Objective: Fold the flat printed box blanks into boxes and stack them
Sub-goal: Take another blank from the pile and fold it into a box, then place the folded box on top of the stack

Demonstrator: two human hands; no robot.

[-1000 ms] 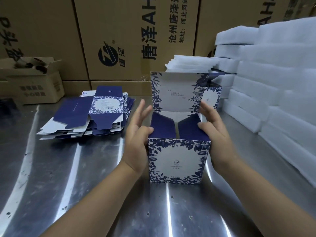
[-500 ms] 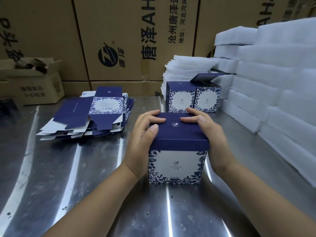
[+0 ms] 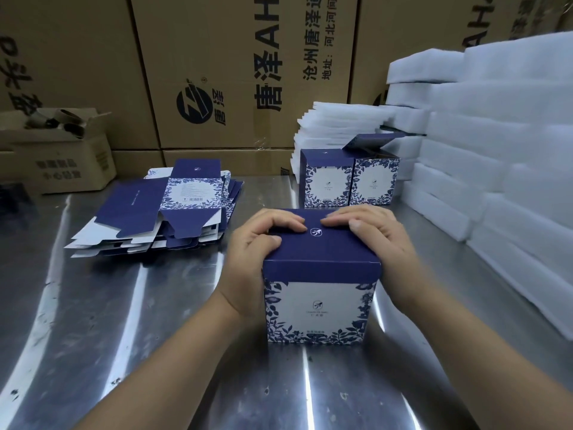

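1. The box (image 3: 321, 305) stands upright on the near middle of the shiny table (image 3: 124, 336), with its blue lid down.
2. The left hand (image 3: 257, 243) hugs the box's left side. Its fingers bend over onto the lid.
3. The right hand (image 3: 381, 237) hugs the right side the same way. The two sets of fingertips almost meet by a tiny white logo.
4. The hands hide both sides of the box (so I cannot tell if the lid flap is tucked in).
5. A pile of flat blanks (image 3: 161, 209) lies far left, the lower ones mostly covered.
6. Two made boxes (image 3: 328, 178) stand far back, touching. The right one's lid sticks up.
7. White foam (image 3: 496, 150) fills the right, cut off at the edge.
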